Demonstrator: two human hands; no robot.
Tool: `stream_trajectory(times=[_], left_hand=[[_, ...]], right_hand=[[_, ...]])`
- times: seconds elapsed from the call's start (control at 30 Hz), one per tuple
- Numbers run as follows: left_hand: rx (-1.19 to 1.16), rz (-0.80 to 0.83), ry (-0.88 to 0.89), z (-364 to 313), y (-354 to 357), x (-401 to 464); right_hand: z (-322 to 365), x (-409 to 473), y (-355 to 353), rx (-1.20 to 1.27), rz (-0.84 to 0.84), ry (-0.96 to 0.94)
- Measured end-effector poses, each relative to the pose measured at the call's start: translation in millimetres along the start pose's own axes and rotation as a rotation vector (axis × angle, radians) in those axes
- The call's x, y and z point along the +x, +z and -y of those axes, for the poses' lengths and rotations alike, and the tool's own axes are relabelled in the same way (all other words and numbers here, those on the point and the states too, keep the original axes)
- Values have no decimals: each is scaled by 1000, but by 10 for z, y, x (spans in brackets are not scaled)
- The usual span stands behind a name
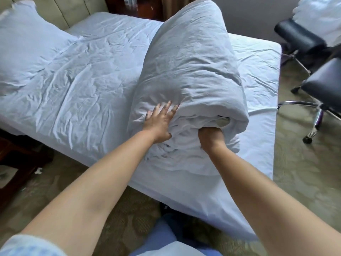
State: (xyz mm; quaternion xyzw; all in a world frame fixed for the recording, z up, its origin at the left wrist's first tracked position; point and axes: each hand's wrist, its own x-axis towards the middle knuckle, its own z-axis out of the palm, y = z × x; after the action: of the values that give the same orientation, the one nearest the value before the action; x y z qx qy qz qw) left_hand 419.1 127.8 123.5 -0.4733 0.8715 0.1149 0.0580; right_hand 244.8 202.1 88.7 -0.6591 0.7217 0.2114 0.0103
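Both hands are on the rolled pale-blue fabric duvet (pixel 193 67), which lies crosswise on the white-sheeted bed (pixel 83 74), with its near end at the mattress edge closest to me.

1. Grip, left. My left hand (pixel 160 121) lies flat on the left flank of the roll near its near end. The fingers are spread and straight and press into the fabric, which dents and creases around the fingertips.
2. Grip, right. My right hand (pixel 210 136) is pushed into the open near end of the roll. Only the back of the hand and the wrist show, because the fingers are buried between the layers. I cannot tell whether they are curled round the fabric.
3. Position. The roll sits between and beyond my two hands and rises thick and rounded toward the far side of the bed.
4. Material and shape. The duvet is soft, padded and finely wrinkled, and its layers are bunched in loose folds at the near end. The sheet is thin and heavily creased.
5. Surroundings. A plump white pillow (pixel 24 45) rests against a beige padded headboard (pixel 60 10). Two black swivel chairs (pixel 302 39) with chrome legs stand on patterned carpet (pixel 299 163).
6. Limits of view. The far end of the roll is cut off at the top of the frame, and the chairs are partly cropped.
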Motion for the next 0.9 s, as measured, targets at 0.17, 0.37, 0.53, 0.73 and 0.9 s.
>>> stream_trajectory(times=[0.17, 0.37, 0.53, 0.73, 0.9], left_hand=[[73, 10, -93, -127, 48, -63], [93, -29, -98, -191, 68, 188], [235, -61, -75, -233, 249, 366], [218, -355, 104, -208, 212, 565], [276, -476, 112, -346, -185, 469]], right_hand=[[-235, -91, -40, -476, -514, -407], [-434, 135, -124, -296, -898, -233], [-416, 322, -286, 72, -293, 208], [-436, 416, -214, 108, -491, 30], [-639, 296, -739, 177, -522, 2]])
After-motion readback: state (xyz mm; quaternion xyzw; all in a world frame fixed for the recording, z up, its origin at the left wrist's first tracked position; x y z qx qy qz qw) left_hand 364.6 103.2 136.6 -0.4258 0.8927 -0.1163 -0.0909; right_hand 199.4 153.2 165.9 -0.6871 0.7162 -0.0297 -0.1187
